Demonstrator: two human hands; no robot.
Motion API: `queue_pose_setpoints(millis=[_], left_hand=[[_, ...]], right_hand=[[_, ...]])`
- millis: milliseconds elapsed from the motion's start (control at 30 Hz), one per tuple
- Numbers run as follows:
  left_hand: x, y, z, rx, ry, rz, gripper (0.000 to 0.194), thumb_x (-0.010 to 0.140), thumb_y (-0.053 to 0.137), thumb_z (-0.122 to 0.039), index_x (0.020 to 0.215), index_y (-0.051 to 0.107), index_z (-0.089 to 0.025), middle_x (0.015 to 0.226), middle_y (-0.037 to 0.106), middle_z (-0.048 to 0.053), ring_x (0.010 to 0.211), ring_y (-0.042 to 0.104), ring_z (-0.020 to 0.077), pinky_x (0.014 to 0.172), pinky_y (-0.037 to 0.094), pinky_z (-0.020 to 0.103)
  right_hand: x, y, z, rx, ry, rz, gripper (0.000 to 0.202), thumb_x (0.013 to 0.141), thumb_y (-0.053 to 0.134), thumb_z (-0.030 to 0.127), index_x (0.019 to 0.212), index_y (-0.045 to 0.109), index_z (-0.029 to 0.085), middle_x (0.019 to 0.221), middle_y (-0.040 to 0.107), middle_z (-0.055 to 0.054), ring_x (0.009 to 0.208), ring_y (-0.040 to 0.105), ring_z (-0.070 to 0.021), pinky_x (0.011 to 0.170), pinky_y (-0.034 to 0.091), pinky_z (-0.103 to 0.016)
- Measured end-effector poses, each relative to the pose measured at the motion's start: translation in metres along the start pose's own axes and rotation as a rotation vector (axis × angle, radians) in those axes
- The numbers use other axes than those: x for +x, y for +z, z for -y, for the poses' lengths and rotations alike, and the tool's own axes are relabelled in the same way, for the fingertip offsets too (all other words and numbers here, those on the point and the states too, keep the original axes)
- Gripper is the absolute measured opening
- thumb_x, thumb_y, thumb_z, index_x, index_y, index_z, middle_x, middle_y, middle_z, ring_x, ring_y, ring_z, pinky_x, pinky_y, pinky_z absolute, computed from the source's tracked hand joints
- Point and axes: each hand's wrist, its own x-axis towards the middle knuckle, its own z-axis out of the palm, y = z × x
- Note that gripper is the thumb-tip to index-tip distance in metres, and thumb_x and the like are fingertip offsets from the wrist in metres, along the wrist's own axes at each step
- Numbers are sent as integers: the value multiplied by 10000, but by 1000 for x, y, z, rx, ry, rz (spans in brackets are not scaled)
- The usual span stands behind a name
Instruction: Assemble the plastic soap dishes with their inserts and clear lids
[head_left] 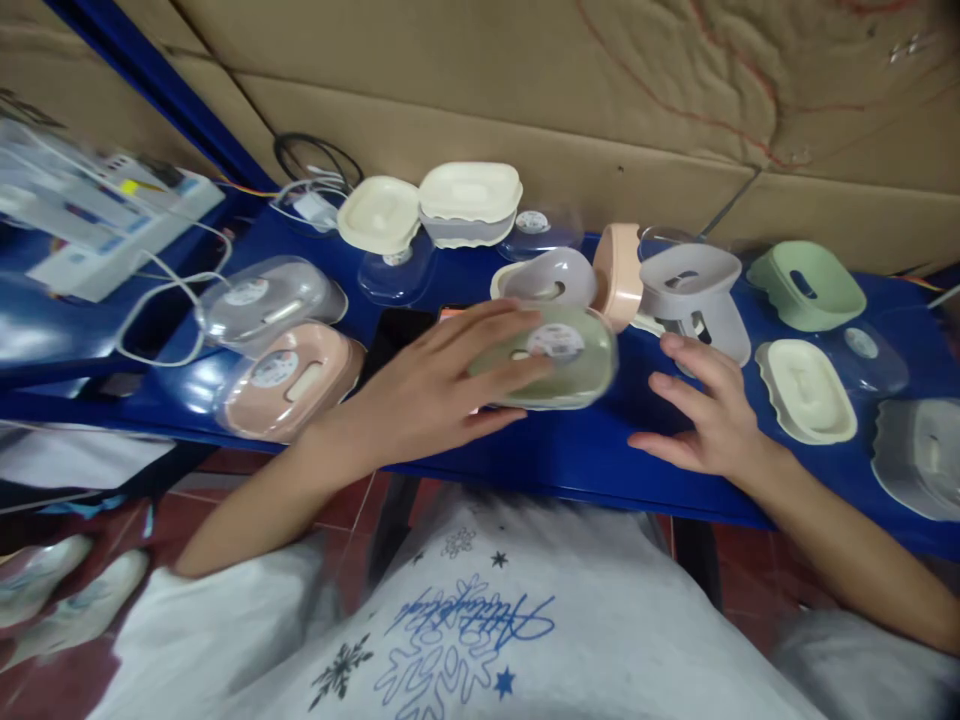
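My left hand (457, 375) is closed around a green soap box (581, 365), its fingers over the top and its thumb along the near side. The box has a clear lid with a round white label, and it is slightly blurred. My right hand (709, 415) is open to the right of it, fingers apart and holding nothing. Just beyond that hand lie grey soap box parts (690, 270). A peach part (619, 275) stands on its side, and another grey piece (559, 275) lies behind the green box.
On the blue table (465, 450), a grey lidded box (274, 300) and a pink one (296, 380) sit left. Cream parts (471, 190) are stacked at the back. A green base (810, 285) and cream insert (810, 390) lie right. A power strip (135, 240) with cables occupies the far left.
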Motion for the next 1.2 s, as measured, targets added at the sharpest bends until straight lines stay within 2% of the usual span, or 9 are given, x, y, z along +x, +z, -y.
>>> queue_pose_setpoints(millis=[167,300,400,467,600,833,967,1100,1200], left_hand=[[-19,-29,9,90,-163,-5,757,849,794,-665,1519,528,-435,1595,571,-8,1620,319,419,1251,437,705],[-57,-41,18,160,-286,-94,877,749,784,-763,1528,512,-466,1587,567,-90,1631,206,459,1283,342,748],[-108,-52,32,207,-409,-219,916,752,792,-723,1576,457,-504,1608,543,-167,1604,233,485,1286,311,772],[-140,-57,42,244,-541,-326,851,829,771,-621,1601,426,-534,1639,502,-220,1554,344,483,1275,320,784],[-169,-61,54,267,-774,-376,681,958,693,-469,1582,446,-590,1657,456,-272,1485,487,440,1247,395,754],[-155,-68,48,234,-784,-293,704,968,695,-468,1608,423,-574,1687,419,-238,1533,423,449,1281,369,749],[-136,-69,34,292,-699,-304,697,990,707,-448,1632,441,-491,1696,446,-88,1537,441,440,1282,394,689],[-86,-53,17,201,-528,-123,531,1057,661,-373,1568,517,-360,1601,556,58,1462,555,359,1233,472,589],[-35,-29,14,201,-326,56,378,1103,580,-378,1467,593,-274,1548,604,103,1431,589,335,1200,484,536]], right_hand=[[1,-2,-2,-25,64,91,850,906,849,347,1659,456,345,1561,611,-137,1335,680,-395,1056,629,-591],[6,3,-3,-7,59,140,813,929,820,310,1657,459,302,1529,626,-164,1326,686,-397,1043,635,-582],[9,6,-3,-7,43,160,800,939,810,278,1656,456,273,1510,630,-178,1328,686,-386,1029,643,-562],[10,6,-3,-14,37,168,795,939,811,260,1653,461,251,1492,635,-189,1330,684,-380,1023,647,-551],[9,5,-5,-15,54,172,788,945,806,255,1654,461,274,1485,633,-184,1319,691,-376,1014,649,-557],[10,6,-5,12,61,215,730,968,779,262,1635,484,273,1507,630,-170,1316,694,-356,1033,633,-520],[9,6,-5,-12,76,229,695,990,755,284,1631,487,286,1495,656,-143,1305,700,-336,1047,610,-486],[10,9,-9,-147,139,225,690,1017,720,317,1654,454,304,1540,636,-136,1363,655,-344,1111,550,-498],[10,14,-11,-274,176,313,695,1051,659,350,1692,393,324,1665,530,-132,1471,555,-370,1194,469,-565]])
